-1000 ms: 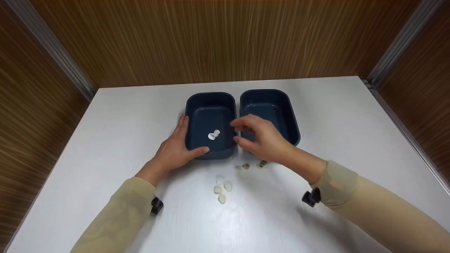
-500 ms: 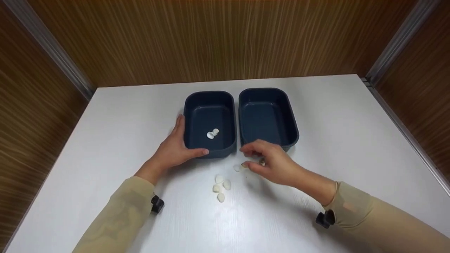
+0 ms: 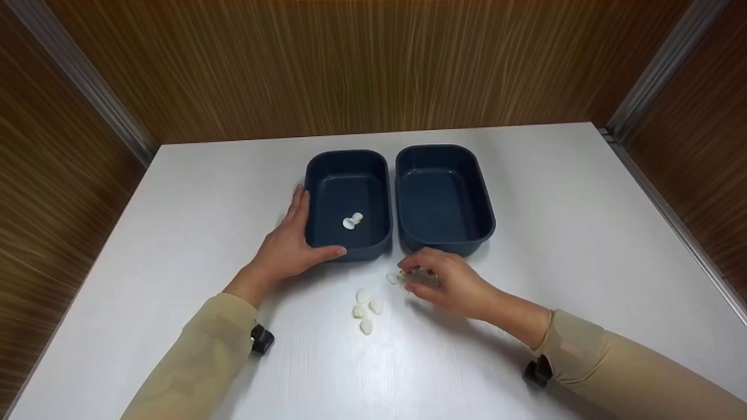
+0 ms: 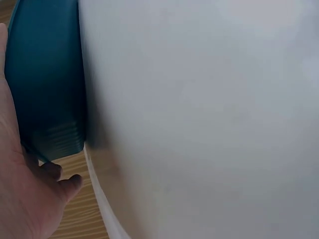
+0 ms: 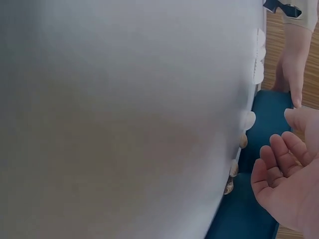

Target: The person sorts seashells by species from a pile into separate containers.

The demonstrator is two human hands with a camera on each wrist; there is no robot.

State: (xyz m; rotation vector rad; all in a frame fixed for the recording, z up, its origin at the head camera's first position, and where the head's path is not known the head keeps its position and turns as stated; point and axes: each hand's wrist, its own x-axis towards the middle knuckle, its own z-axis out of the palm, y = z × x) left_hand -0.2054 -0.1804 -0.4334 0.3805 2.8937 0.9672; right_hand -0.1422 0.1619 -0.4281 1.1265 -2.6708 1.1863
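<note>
My left hand (image 3: 286, 248) rests against the left dark blue bin (image 3: 373, 253), its fingers straight along the outer side and its thumb across the front rim. Two white shells (image 3: 349, 223) lie inside that bin. My right hand (image 3: 452, 283) hovers over the table in front of the right bin (image 3: 475, 248), thumb and fingertips apart with nothing between them. Close by its fingertips lie a white shell (image 3: 392, 278) and a brownish shell (image 5: 243, 140); more brownish shells (image 5: 229, 186) are partly hidden under the hand in the head view.
Several white shells (image 3: 376, 305) form a small group on the white table (image 3: 327, 373), nearer the front. Wood-patterned panels (image 3: 373, 70) enclose the back and both sides. The two bins stand side by side with a narrow gap.
My right hand has come down and toward me, from between the two bins to the shells in front of the right bin. The left hand has stayed at its bin.
</note>
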